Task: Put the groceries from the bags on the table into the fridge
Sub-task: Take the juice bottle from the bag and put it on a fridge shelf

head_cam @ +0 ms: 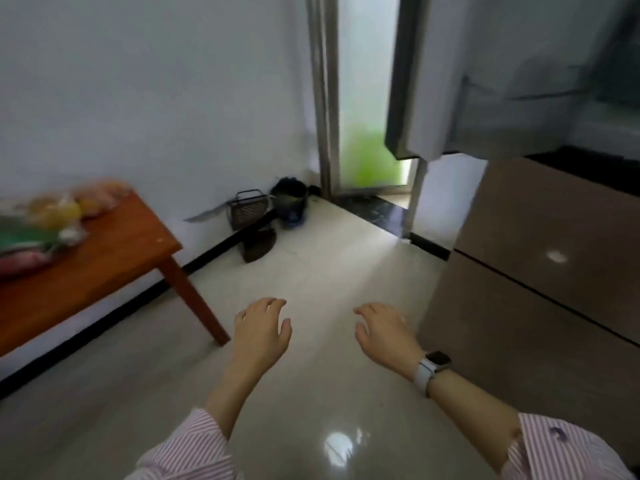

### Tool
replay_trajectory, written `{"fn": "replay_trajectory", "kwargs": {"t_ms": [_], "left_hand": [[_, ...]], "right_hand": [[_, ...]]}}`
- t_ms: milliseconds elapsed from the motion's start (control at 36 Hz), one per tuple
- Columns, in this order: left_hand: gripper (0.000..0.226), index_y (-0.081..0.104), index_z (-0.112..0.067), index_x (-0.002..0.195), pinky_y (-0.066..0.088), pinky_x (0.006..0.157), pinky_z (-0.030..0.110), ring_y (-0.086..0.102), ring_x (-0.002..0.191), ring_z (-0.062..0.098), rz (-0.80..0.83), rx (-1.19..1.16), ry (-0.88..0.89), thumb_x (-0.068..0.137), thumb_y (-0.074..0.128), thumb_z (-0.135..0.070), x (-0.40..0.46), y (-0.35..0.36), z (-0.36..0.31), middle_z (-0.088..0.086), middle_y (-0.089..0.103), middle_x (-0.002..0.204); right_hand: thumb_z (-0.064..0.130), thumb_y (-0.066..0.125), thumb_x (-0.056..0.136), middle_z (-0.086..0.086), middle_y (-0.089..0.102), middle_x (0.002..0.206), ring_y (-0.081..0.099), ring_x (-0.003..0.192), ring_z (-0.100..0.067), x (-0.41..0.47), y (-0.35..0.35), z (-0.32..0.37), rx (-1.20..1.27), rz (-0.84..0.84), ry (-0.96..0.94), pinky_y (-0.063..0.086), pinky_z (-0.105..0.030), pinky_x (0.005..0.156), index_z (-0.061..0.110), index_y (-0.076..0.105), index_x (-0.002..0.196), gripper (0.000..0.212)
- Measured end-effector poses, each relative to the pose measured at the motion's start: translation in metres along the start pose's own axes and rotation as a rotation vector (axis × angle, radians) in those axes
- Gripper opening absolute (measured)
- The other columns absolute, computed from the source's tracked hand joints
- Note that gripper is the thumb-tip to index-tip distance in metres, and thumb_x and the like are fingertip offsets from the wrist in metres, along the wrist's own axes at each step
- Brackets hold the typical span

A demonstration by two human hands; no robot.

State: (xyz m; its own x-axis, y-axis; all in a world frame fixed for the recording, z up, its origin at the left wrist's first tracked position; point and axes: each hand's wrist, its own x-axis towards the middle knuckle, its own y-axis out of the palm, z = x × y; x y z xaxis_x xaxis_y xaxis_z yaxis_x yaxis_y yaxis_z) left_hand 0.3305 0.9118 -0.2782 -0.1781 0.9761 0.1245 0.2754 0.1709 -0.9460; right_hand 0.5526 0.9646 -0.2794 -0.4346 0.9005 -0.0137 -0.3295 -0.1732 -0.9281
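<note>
Blurred bags of groceries [45, 220] lie on the reddish wooden table [114, 261] at the left, showing yellow, green and pink items. The brown fridge [540, 271] stands at the right; its upper door [426, 81] hangs swung open above the lower drawers. My left hand [261, 332] and my right hand [384, 336], with a white watch on its wrist, hover empty over the floor between table and fridge, fingers apart and palms down.
A dark bin [290, 199], a wire basket [247, 211] and a dustpan [259, 244] sit by the far wall. A frosted glass door [363, 98] with a dark threshold lies ahead. Glossy pale floor tiles [311, 393] stretch between table and fridge.
</note>
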Motion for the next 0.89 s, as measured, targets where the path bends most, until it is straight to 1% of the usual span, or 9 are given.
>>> {"fn": "replay_trajectory", "kwargs": {"t_ms": [56,167,250,361,444,583,694,778,889], "left_hand": [[0.038,0.052,-0.018,0.127,0.037,0.1,0.038,0.052,0.115,0.018,-0.013,0.012,-0.104,0.091,0.049,-0.03,-0.008,-0.023,0.065,0.0,0.054,0.128],[0.038,0.049,-0.017,0.129,0.037,0.1,0.036,0.049,0.118,0.019,-0.033,0.023,-0.278,0.093,0.045,-0.028,-0.017,-0.071,0.177,0.002,0.053,0.129],[0.038,0.048,-0.016,0.13,0.037,0.103,0.037,0.047,0.12,0.018,-0.058,0.029,-0.381,0.094,0.043,-0.027,-0.016,-0.103,0.246,0.003,0.051,0.131],[0.037,0.05,-0.015,0.129,0.036,0.101,0.036,0.047,0.121,0.02,-0.106,0.054,-0.476,0.094,0.044,-0.026,-0.003,-0.134,0.317,0.004,0.05,0.132],[0.037,0.052,-0.013,0.127,0.037,0.098,0.035,0.049,0.119,0.023,-0.163,0.03,-0.521,0.092,0.049,-0.024,0.018,-0.15,0.36,0.006,0.052,0.13],[0.038,0.048,-0.018,0.13,0.038,0.098,0.034,0.046,0.122,0.019,-0.202,0.004,-0.589,0.094,0.048,-0.028,0.066,-0.159,0.434,0.001,0.047,0.135],[0.038,0.049,-0.017,0.13,0.036,0.099,0.034,0.046,0.122,0.02,-0.244,-0.002,-0.648,0.093,0.049,-0.027,0.114,-0.159,0.495,0.003,0.048,0.134],[0.04,0.049,-0.015,0.13,0.039,0.098,0.036,0.047,0.121,0.023,-0.263,0.0,-0.676,0.091,0.05,-0.025,0.154,-0.164,0.542,0.005,0.049,0.132],[0.038,0.051,-0.012,0.127,0.043,0.094,0.038,0.047,0.121,0.024,-0.307,0.07,-0.649,0.091,0.051,-0.022,0.206,-0.188,0.597,0.006,0.051,0.13]], "right_hand": [[0.028,0.037,0.094,-0.002,0.049,0.135,0.04,0.127,-0.022,0.037,0.022,0.057,0.004,0.037,-0.093,0.031,-0.034,0.104,0.017,0.048,0.13,0.04],[0.027,0.04,0.093,-0.004,0.051,0.133,0.044,0.124,-0.023,0.101,0.064,0.165,-0.012,0.078,-0.261,0.036,-0.034,0.101,0.016,0.049,0.13,0.039],[0.027,0.041,0.093,-0.004,0.052,0.132,0.045,0.122,-0.023,0.143,0.086,0.24,0.007,0.112,-0.359,0.038,-0.033,0.098,0.016,0.049,0.129,0.038],[0.027,0.041,0.093,-0.006,0.055,0.126,0.048,0.117,-0.025,0.193,0.104,0.321,0.03,0.124,-0.463,0.043,-0.037,0.095,0.015,0.053,0.124,0.035],[0.028,0.039,0.093,-0.005,0.056,0.123,0.048,0.114,-0.024,0.236,0.119,0.364,0.013,0.138,-0.521,0.043,-0.038,0.092,0.016,0.054,0.122,0.034],[0.027,0.041,0.093,-0.006,0.054,0.12,0.049,0.113,-0.027,0.324,0.149,0.419,0.015,0.173,-0.581,0.043,-0.036,0.09,0.014,0.054,0.12,0.033],[0.024,0.039,0.094,-0.007,0.053,0.122,0.048,0.112,-0.026,0.401,0.17,0.463,0.039,0.159,-0.664,0.042,-0.035,0.092,0.013,0.05,0.127,0.036],[0.02,0.041,0.093,-0.008,0.054,0.12,0.05,0.11,-0.026,0.457,0.183,0.498,0.092,0.152,-0.739,0.044,-0.036,0.091,0.012,0.051,0.126,0.036],[0.024,0.034,0.085,-0.011,0.061,0.113,0.057,0.105,-0.028,0.528,0.191,0.556,0.142,0.048,-0.884,0.048,-0.038,0.091,0.008,0.058,0.118,0.043]]}}
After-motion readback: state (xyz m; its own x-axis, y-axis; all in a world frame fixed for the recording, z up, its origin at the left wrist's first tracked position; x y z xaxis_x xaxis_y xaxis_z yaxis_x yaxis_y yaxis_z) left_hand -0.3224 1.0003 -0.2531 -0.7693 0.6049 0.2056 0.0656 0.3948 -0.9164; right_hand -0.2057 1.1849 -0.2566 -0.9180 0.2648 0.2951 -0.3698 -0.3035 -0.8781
